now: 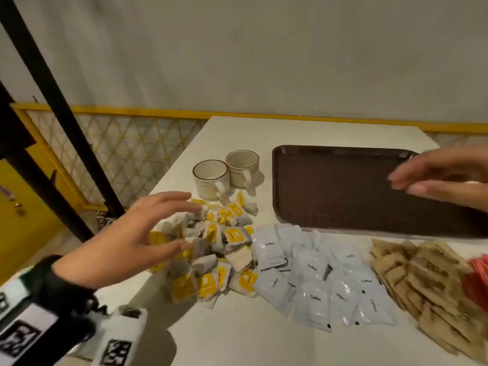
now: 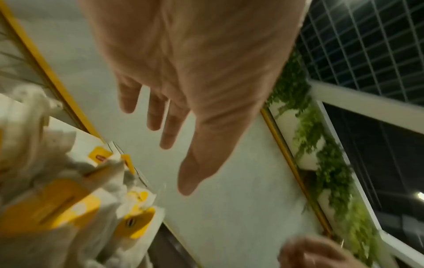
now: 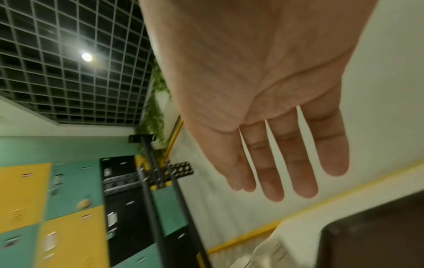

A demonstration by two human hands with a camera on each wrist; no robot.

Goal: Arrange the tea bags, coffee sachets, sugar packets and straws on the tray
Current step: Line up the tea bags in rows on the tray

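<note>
A heap of tea bags (image 1: pixel 211 247) with yellow tags lies on the white table, also close up in the left wrist view as tea bags (image 2: pixel 69 208). My left hand (image 1: pixel 184 223) hovers over that heap, fingers spread and holding nothing; the left hand (image 2: pixel 174 137) shows straight fingers. White coffee sachets (image 1: pixel 317 281) lie to the right, then brown sugar packets (image 1: pixel 427 286) and red straws (image 1: pixel 478 281) at the frame edge. The dark brown tray (image 1: pixel 330 186) stands bare behind them. My right hand (image 1: pixel 404 183) floats above the tray's right half, flat and empty; the right hand (image 3: pixel 275 177) has straight fingers.
Two cream cups (image 1: pixel 227 175) with brown rims stand left of the tray, just behind the tea bags. A black pole (image 1: pixel 52 101) and a yellow-framed lattice panel (image 1: pixel 118 143) border the table on the left. A pale wall runs behind the table.
</note>
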